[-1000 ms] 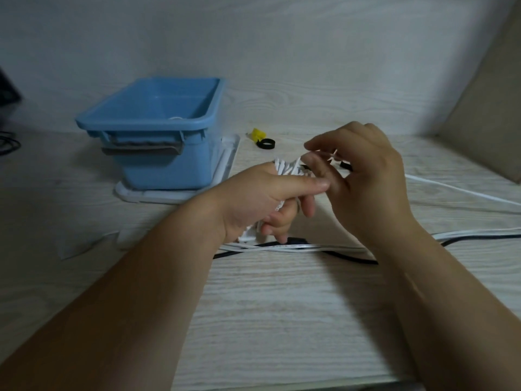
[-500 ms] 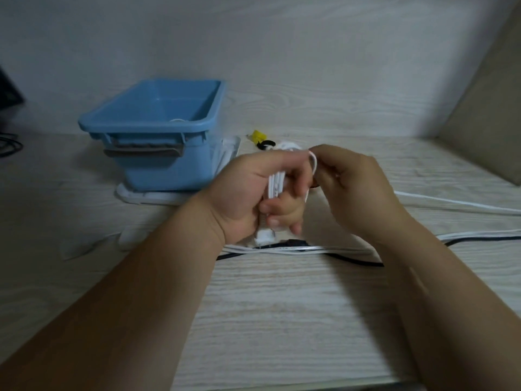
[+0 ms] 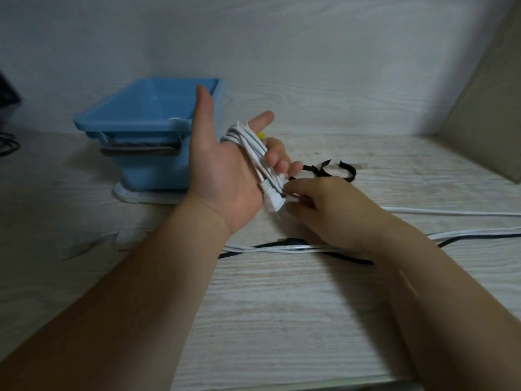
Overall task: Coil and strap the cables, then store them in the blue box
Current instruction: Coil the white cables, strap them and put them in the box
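Observation:
My left hand (image 3: pixel 222 176) is turned palm up in front of the blue box (image 3: pixel 146 117), thumb and forefinger stretched out. A coiled white cable (image 3: pixel 253 150) is looped over its fingers, and the other fingers curl round the coil. The coil's white plug (image 3: pixel 272 200) hangs at the heel of the palm. My right hand (image 3: pixel 324 213) sits just right of the plug, fingertips touching it and pinching the near end of a black strap (image 3: pixel 324 170). The rest of the strap lies curled on the table behind.
The blue box stands on a white lid (image 3: pixel 146 196) at the back left. Loose white and black cables (image 3: pixel 270 246) run across the table under my right wrist, and another white cable (image 3: pixel 451 212) trails off right. A yellow item (image 3: pixel 262 135) peeks out behind the coil.
My left hand rolled palm up and spread its thumb and forefinger, showing the coil. My right hand dropped from the coil's top to its plug end. The black strap came into view.

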